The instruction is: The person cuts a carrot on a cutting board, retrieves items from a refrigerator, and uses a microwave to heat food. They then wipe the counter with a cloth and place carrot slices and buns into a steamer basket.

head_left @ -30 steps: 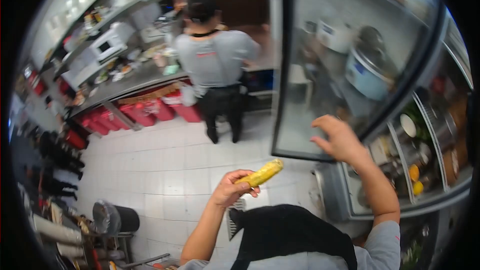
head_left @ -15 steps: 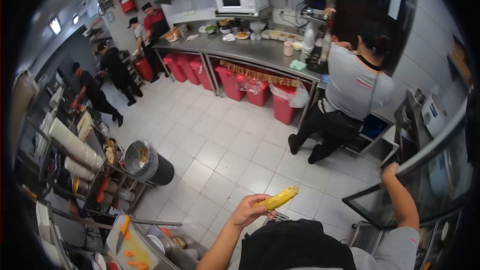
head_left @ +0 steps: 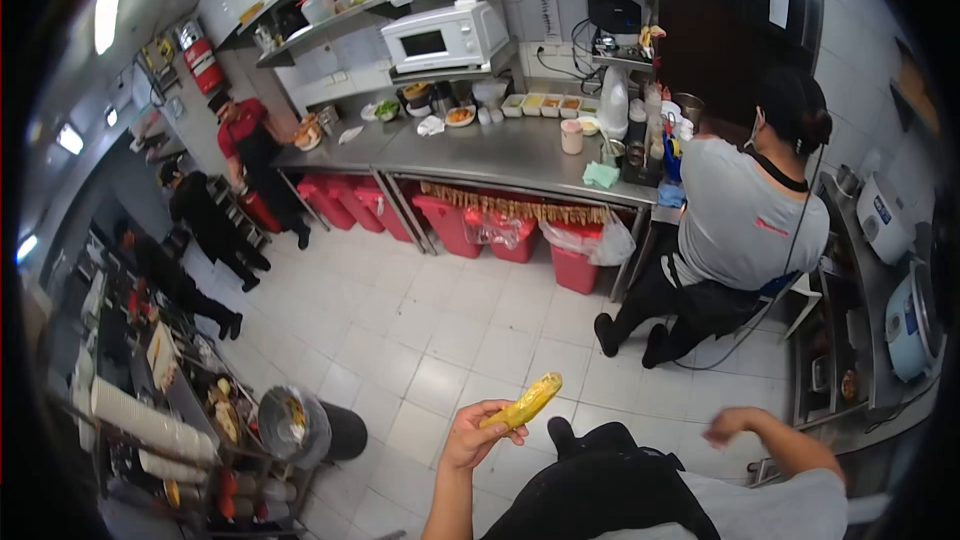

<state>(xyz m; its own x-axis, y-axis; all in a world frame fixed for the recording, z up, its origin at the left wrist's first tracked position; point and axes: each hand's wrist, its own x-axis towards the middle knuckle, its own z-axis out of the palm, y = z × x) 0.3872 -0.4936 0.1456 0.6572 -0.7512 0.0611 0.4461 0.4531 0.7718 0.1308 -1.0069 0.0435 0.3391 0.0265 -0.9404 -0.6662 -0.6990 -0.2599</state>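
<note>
A yellow banana (head_left: 528, 403), perhaps a plantain, points up and to the right in my left hand (head_left: 480, 433). My left fingers and thumb are wrapped round its lower end, above the floor in front of my black apron (head_left: 605, 485). Out to the right, my right hand (head_left: 735, 424) hangs in the air, apart from anything I can make out. Motion blur hides how its fingers are set.
A lined bin (head_left: 345, 432) stands on the tiled floor (head_left: 440, 340) at left. A co-worker (head_left: 745, 205) works by the steel counter (head_left: 455, 155), with red bins (head_left: 445, 225) beneath. Several people are farther left. Rice cookers (head_left: 910, 325) sit on the right shelf.
My right hand has let go of the glass door's handle, and the door has left view. My left hand still holds the banana. The view has turned; the cutting board is out of sight.
</note>
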